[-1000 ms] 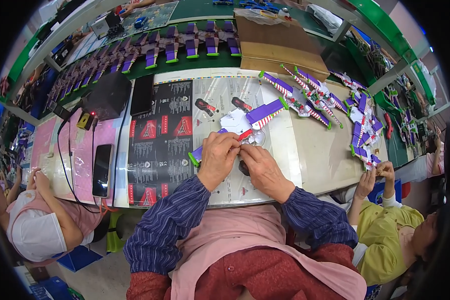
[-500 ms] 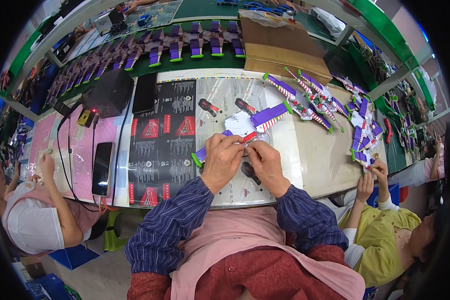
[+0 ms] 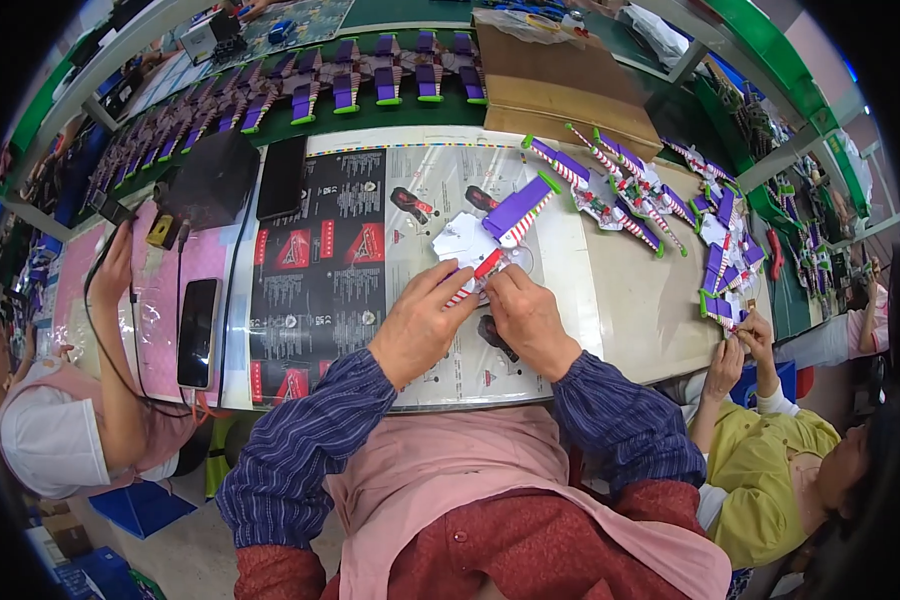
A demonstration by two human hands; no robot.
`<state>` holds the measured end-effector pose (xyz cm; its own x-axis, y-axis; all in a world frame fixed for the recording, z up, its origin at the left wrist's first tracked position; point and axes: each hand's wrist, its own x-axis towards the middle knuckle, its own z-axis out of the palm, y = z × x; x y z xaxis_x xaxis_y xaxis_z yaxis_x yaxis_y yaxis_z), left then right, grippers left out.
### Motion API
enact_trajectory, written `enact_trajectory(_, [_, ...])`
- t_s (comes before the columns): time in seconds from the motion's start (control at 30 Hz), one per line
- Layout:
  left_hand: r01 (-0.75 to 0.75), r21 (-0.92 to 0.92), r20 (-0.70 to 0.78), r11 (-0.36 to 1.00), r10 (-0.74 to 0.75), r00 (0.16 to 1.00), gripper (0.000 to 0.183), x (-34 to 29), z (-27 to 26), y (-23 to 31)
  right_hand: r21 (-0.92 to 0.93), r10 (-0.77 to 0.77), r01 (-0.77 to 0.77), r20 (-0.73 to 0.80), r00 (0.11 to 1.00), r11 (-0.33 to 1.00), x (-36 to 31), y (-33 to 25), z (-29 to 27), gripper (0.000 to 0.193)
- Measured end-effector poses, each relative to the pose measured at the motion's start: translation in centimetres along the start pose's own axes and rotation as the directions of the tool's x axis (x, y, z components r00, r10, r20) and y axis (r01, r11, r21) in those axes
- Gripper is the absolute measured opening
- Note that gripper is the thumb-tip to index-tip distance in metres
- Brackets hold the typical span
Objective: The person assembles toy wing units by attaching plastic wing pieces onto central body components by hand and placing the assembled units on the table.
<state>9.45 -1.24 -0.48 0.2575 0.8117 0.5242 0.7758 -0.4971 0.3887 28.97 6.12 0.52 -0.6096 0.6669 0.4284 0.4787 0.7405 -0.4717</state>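
A winged toy part [image 3: 462, 238] has a white body, purple wings with red-and-white stripes and a green tip on the far wing. My left hand [image 3: 422, 322] is wrapped round its near wing, mostly hiding it. A red piece [image 3: 488, 263] sits at the middle of the body. Beside that piece, the fingertips of my right hand [image 3: 530, 318] are pinched together against the toy's edge. Whether a wire or other small part lies between the right fingertips is hidden.
Printed sheets [image 3: 345, 240] cover the table under my hands. Several similar toy parts [image 3: 635, 190] are piled right, others fill a rack [image 3: 350, 85] behind. A cardboard box [image 3: 560, 90], black box [image 3: 210, 178] and phone [image 3: 199, 333] stand around. People work on both sides.
The toy has turned so its far wing points more upward, and my left hand has slid over the near wing's tip. The person at left has reached forward toward the cable.
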Motion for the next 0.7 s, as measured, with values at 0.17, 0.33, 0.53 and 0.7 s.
enact_trajectory(0.17, [-0.032,0.232,0.085,0.972,0.013,0.996,0.039,-0.3,-0.1,1.7,-0.084,-0.01,0.018,0.094,0.996,0.996,0.0,0.8,-0.2,0.009])
enact_trajectory(0.33, [-0.046,0.346,0.121,0.937,0.004,0.993,0.04,-0.1,0.5,2.3,-0.12,-0.028,0.048,0.159,0.987,0.992,0.4,0.8,-0.7,0.013])
enact_trajectory(0.53, [-0.058,0.377,0.135,0.924,0.007,0.991,0.039,0.1,0.6,2.5,-0.121,-0.091,0.117,0.205,0.975,0.986,0.8,1.0,-1.3,0.017])
enact_trajectory(0.7, [-0.05,0.37,0.119,0.927,0.006,0.993,0.038,0.0,0.6,2.5,-0.106,-0.263,0.303,0.286,0.922,0.947,-0.6,1.9,-3.5,0.035])
